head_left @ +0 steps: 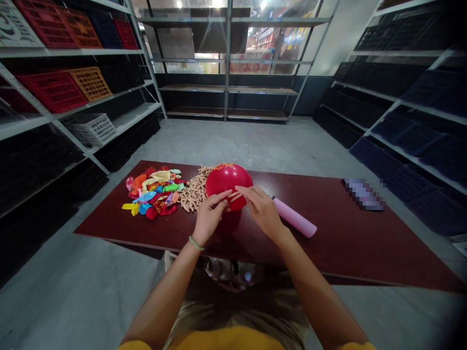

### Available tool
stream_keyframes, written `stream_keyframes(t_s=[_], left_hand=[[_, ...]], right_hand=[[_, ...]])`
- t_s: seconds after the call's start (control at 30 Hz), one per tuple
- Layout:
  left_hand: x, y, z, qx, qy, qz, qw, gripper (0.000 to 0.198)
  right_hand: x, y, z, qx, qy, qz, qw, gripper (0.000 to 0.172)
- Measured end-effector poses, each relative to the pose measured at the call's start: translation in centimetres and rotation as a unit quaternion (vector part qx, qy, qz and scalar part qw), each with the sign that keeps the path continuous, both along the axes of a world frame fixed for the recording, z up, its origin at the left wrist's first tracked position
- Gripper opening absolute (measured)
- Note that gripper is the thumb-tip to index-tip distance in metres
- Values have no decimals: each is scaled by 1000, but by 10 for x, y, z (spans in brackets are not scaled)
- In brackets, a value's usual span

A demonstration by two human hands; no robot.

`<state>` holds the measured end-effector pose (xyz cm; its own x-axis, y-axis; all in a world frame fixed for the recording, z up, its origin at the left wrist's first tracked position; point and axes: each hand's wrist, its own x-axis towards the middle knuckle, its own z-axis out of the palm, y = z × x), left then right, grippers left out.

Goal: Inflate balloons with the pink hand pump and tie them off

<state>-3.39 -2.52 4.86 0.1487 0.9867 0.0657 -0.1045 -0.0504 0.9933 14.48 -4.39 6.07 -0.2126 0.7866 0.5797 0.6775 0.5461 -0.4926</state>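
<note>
An inflated red balloon [226,181] with gold print rests over the dark red table [346,233], just in front of me. My left hand [209,216] pinches the balloon's neck with curled fingers. My right hand [260,209] is closed too, pinching a thin pale band against the same neck. A pink hand pump [295,219] lies on the table just right of my right hand.
A heap of limp coloured balloons [155,192] lies at the table's left, beside a pile of tan rubber bands [193,192]. A blurred flat item [363,193] lies at the far right. Metal shelves with red, orange and white crates [91,129] line the room.
</note>
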Motion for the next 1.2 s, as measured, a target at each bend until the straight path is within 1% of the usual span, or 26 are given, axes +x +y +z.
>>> stream_keyframes(t_s=[0.07,0.2,0.37,0.47,0.6,0.73,0.8,0.9,1.0,1.1,1.13,1.2], left_hand=[[0,0,0,-20,-13,4,1000,32],[2,0,0,-61,-32,7,998,27],[8,-4,-1,-56,-16,17,998,23],[9,-5,-2,-53,5,14,998,23],[3,-1,-4,-60,36,-21,997,25],[-10,4,-8,-43,60,-74,995,23],[-15,5,-8,-40,61,-90,993,22],[-19,6,-6,-29,52,-77,995,22],[-17,5,-5,-28,13,-32,999,23],[-13,2,-6,-53,-43,11,998,26],[-12,1,-6,-62,-56,11,996,28],[-10,-2,-5,-77,-66,-16,995,32]], right_hand=[[1,-1,3,-3,-10,6,1000,30],[0,-2,6,-4,-26,-3,1000,25],[-8,3,3,-22,-36,-28,999,21],[-10,5,2,-24,-40,-30,998,20],[-10,6,3,-29,-43,-3,999,21],[-9,7,1,-25,-48,24,998,23],[-8,8,1,-16,-57,29,998,23],[-7,9,1,1,-85,27,996,25],[-6,8,2,10,-120,22,992,27],[-4,5,4,2,-125,23,992,27],[-4,4,5,-2,-114,27,993,26],[-2,2,7,-6,-84,32,996,25]])
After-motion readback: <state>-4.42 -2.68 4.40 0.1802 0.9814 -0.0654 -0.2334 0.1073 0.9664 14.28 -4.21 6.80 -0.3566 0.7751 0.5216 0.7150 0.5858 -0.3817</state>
